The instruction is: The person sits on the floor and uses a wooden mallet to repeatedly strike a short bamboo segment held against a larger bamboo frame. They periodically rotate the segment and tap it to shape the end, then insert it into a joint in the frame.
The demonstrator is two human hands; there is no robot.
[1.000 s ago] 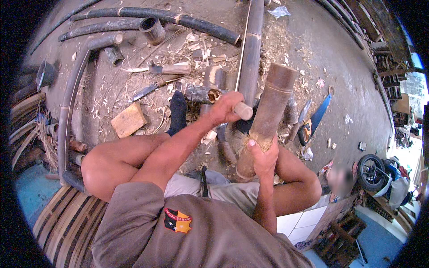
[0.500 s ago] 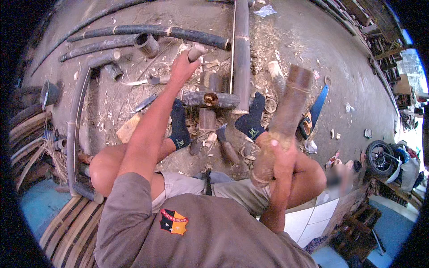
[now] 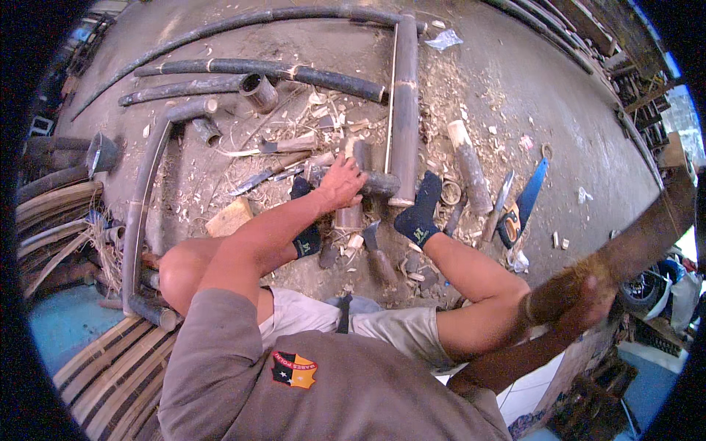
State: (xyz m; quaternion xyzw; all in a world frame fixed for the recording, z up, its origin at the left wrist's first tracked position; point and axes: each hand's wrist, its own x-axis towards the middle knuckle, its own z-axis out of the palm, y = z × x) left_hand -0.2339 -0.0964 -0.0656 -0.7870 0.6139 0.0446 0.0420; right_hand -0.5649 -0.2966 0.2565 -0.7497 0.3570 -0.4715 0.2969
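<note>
My left hand (image 3: 342, 183) is closed over a short dark bamboo tube (image 3: 382, 184) lying crosswise between my feet. Its fingers curl around a short pale wooden piece (image 3: 352, 142), whose light end shows just beyond them. The hand hides the hole in the tube. Beneath the tube, another bamboo section (image 3: 348, 218) runs lengthwise. Out to the right, my right hand (image 3: 590, 301) is raised and grips a thick brown bamboo club (image 3: 632, 246), blurred by motion. The club slants up toward the right rim of the view.
A blue-bladed saw (image 3: 531, 185) and a knife (image 3: 503, 197) lie right of my right foot. Left are a knife (image 3: 252, 181) and a yellowish block (image 3: 229, 216). A long bamboo pole (image 3: 404, 110) lies ahead among shavings; bamboo strips (image 3: 110, 367) lie at lower left.
My left hand has come down and nearer with the pale wooden piece, onto the crosswise tube. The right hand has swung the bamboo club outward to the right.
</note>
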